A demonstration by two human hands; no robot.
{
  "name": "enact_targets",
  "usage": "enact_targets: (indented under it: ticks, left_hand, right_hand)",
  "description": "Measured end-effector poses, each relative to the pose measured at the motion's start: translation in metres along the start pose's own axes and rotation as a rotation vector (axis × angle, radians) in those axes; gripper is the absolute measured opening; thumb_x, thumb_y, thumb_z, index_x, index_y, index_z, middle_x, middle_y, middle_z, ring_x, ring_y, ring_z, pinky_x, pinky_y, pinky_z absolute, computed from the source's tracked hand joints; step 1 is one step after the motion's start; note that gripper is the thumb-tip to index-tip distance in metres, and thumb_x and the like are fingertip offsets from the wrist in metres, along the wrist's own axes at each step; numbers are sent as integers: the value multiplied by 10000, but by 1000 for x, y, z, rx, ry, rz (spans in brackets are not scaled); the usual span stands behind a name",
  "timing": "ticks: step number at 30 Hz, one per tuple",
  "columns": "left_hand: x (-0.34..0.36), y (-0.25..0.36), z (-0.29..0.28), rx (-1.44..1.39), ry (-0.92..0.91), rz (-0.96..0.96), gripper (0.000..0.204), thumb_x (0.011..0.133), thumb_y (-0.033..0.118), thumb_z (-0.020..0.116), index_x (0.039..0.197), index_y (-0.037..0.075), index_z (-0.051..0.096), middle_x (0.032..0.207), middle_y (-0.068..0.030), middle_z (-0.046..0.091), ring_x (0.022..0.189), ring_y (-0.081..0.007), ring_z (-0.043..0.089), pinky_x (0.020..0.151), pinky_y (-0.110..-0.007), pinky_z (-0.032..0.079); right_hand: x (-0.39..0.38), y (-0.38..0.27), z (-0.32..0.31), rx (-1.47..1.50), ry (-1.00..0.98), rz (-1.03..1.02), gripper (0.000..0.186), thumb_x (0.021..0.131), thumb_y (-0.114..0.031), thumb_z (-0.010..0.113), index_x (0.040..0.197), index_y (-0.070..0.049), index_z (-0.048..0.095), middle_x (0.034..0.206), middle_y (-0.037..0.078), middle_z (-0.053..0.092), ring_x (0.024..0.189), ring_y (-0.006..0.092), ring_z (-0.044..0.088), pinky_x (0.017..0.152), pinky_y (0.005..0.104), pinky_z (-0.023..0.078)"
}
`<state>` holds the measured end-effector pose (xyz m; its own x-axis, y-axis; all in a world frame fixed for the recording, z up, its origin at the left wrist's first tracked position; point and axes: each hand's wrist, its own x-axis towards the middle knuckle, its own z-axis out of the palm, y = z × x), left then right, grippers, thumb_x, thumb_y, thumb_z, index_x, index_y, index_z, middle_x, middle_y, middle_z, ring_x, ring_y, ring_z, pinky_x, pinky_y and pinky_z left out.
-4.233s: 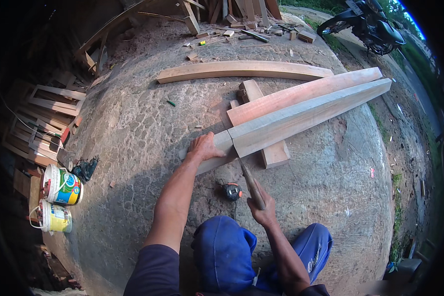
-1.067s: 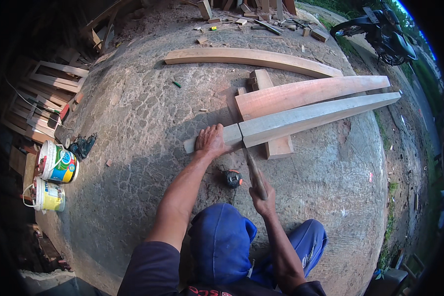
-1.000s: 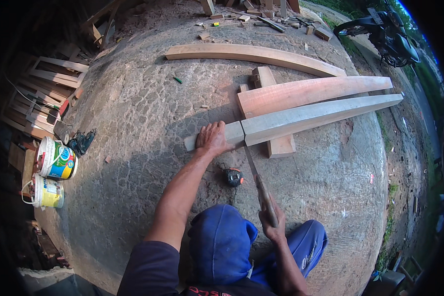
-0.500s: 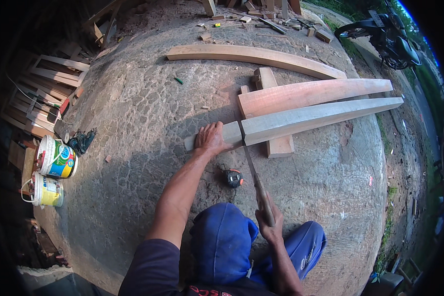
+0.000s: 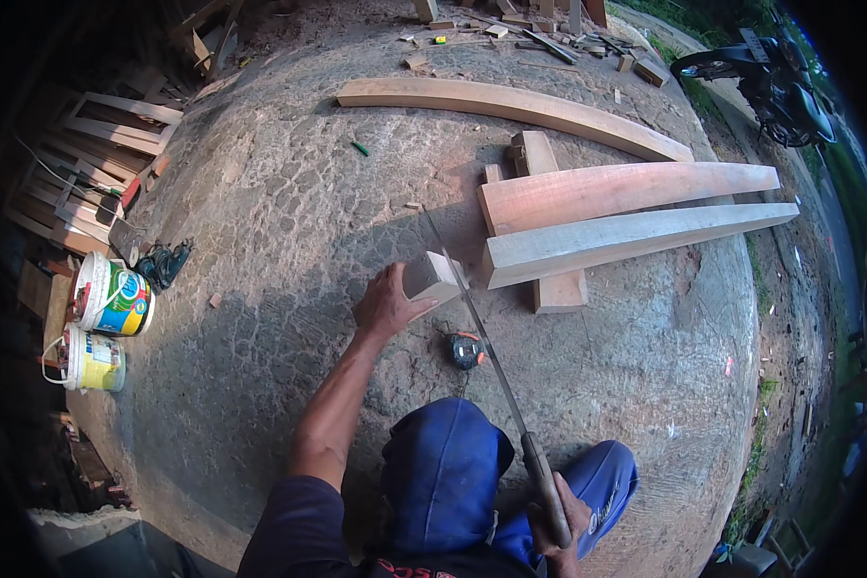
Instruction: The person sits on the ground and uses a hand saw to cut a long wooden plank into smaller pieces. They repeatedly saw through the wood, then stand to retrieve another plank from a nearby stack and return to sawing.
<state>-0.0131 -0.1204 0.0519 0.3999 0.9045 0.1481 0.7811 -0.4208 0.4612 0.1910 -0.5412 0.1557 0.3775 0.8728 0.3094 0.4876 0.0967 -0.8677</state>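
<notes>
A short wooden block (image 5: pixel 428 277) with a pale cut face is gripped in my left hand (image 5: pixel 387 302), tilted and apart from the long beam. My right hand (image 5: pixel 570 520) is wrapped round the handle of a handsaw (image 5: pixel 492 358). Its blade slants up and left past the block's cut end; I cannot tell whether they touch. To the right, the long greyish beam (image 5: pixel 626 231) lies beside a pinkish beam (image 5: pixel 626 190), both resting across a wooden crosspiece (image 5: pixel 561 291). A black and orange tape measure (image 5: pixel 466 351) sits on the ground between my arms.
Another curved beam (image 5: pixel 511 103) lies farther off. A green pen-like item (image 5: pixel 360 148) is on the concrete. Two buckets (image 5: pixel 96 362) and wooden frames (image 5: pixel 116 135) stand at the left. Wood scraps (image 5: pixel 549 45) are scattered at the back, and a motorcycle (image 5: pixel 780 91) is parked far right.
The end piece has come away from the greyish beam, and my left hand has tilted it up. My right hand has drawn the saw out of the cut, back toward me.
</notes>
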Motion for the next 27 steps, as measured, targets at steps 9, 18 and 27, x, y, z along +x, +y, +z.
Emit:
enact_targets:
  ticks: [9,18,27]
  left_hand:
    - [-38,-3,-79,-22,-562,13,921,626,507,938,1295,7,550,1225,-212,678,1163,-391,661,997,-465,520]
    - [65,68,-117,419,-732,336,858,681,501,912,1345,75,576,1322,-168,649,1266,-361,613,1066,-516,465]
    - [246,276,-167,-438,491,778,765,926,370,787,1541,58,457,1550,-254,483,1468,-361,454,1195,-436,391]
  right_hand:
    - [6,17,-10,77,271,228,666,840,-207,761,1357,165,567,955,130,747,834,180,721,777,298,562]
    - [-18,24,-53,-83,333,342,657,909,-175,781,1490,3,531,1178,176,678,844,237,702,741,363,579]
    - [20,38,-25,-126,633,68,781,913,-6,697,1596,21,320,812,26,609,664,130,554,664,269,493]
